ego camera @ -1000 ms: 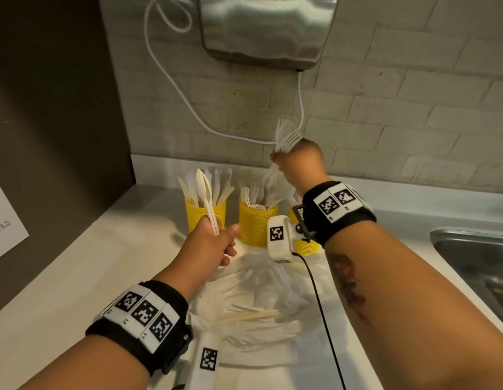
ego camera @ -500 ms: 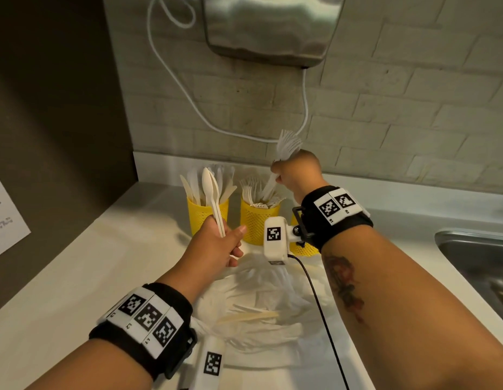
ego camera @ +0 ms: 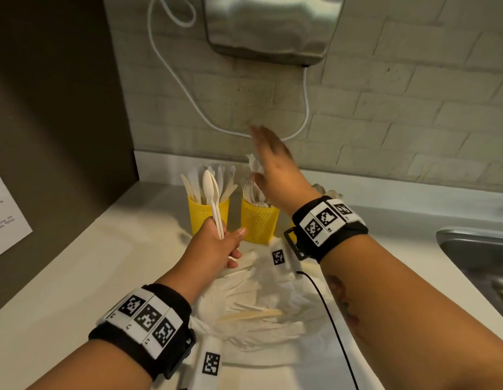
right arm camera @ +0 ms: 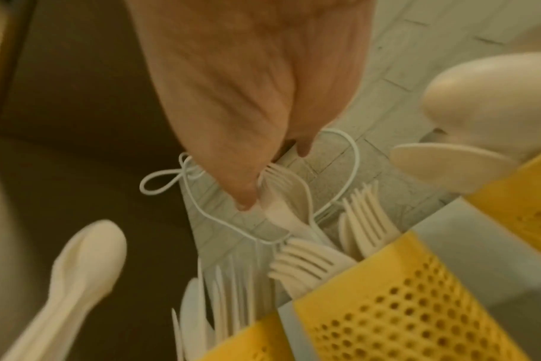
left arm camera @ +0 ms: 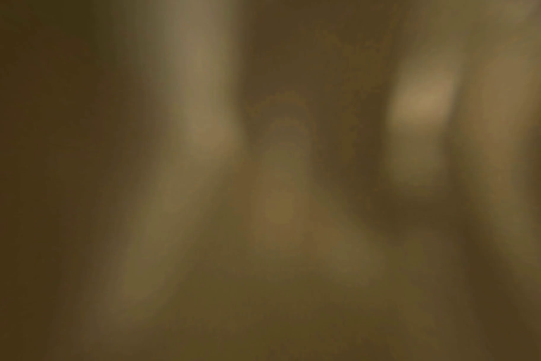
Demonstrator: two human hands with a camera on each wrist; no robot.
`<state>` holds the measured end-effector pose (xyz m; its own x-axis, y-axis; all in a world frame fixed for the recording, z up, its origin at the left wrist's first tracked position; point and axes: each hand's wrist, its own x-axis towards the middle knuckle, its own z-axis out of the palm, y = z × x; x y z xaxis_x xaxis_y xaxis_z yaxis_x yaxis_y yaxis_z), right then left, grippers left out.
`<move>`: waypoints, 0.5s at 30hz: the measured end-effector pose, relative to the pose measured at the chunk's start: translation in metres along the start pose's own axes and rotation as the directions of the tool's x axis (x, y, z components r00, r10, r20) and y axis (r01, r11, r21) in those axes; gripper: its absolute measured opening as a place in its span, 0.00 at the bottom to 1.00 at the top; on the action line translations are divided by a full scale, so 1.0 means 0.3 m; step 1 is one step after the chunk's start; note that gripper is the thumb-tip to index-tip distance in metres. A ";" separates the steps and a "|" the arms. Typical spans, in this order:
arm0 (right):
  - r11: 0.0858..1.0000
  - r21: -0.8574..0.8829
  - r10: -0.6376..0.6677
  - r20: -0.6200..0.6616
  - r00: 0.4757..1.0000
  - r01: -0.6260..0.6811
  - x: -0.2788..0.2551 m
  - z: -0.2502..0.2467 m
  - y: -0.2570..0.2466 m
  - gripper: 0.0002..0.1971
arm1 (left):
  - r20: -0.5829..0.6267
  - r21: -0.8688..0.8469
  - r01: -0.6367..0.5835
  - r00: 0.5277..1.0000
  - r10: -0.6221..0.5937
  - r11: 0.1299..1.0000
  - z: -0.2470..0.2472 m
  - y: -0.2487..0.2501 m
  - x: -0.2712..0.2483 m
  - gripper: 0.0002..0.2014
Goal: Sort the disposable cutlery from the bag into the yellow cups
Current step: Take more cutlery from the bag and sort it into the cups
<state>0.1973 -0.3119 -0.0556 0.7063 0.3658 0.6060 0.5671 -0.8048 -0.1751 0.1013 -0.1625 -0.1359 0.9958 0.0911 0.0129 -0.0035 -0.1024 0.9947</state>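
Observation:
Three yellow perforated cups stand at the wall. The left cup (ego camera: 206, 218) holds knives, the middle cup (ego camera: 258, 223) (right arm camera: 402, 317) forks, and the right cup (right arm camera: 525, 207), mostly hidden behind my right wrist in the head view, holds spoons (right arm camera: 494, 97). My right hand (ego camera: 268, 153) (right arm camera: 275, 178) hovers over the middle cup, its straight fingers touching the tops of a bunch of white forks (ego camera: 254, 164) (right arm camera: 281, 202) standing in it. My left hand (ego camera: 222, 240) grips white spoons (ego camera: 211, 192) (right arm camera: 87, 268) upright before the left cup. The white bag (ego camera: 258, 305) lies below with cutlery inside. The left wrist view is only blur.
A steel hand dryer (ego camera: 272, 23) hangs on the brick wall, and its white cable (ego camera: 303, 108) loops down behind the cups. A steel sink (ego camera: 475, 254) lies at the right. A dark panel with a paper sheet (ego camera: 5, 212) borders the counter on the left.
My right hand lowered the fork bunch into the middle cup and spread its fingers, letting go. The left hand kept its spoons and stayed nearly in place.

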 end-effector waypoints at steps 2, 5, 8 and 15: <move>0.980 -0.143 -0.117 0.126 0.985 0.135 0.003 0.019 0.011 0.35 | 0.009 0.010 0.011 1.000 -0.011 1.000 0.007 0.003 -0.008 0.11; 0.974 -0.204 -0.050 0.226 0.973 0.097 0.008 0.031 0.016 0.26 | 0.020 0.031 0.008 1.000 -0.009 0.999 0.009 0.007 -0.014 0.11; 0.939 -0.344 0.094 0.319 0.943 0.023 -0.012 0.039 0.023 0.26 | 0.027 0.064 0.009 1.000 -0.011 0.998 0.000 0.012 -0.009 0.10; 0.978 -0.067 0.205 0.116 0.972 -0.198 -0.063 -0.056 -0.084 0.37 | 0.038 0.043 0.006 0.999 -0.008 0.999 0.017 0.032 -0.011 0.05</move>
<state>0.1625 -0.3065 -0.0497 0.8519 0.2450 0.4629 0.3861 -0.8910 -0.2390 0.0985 -0.1689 -0.1271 0.9985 0.0543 0.0012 0.0066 -0.1441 0.9895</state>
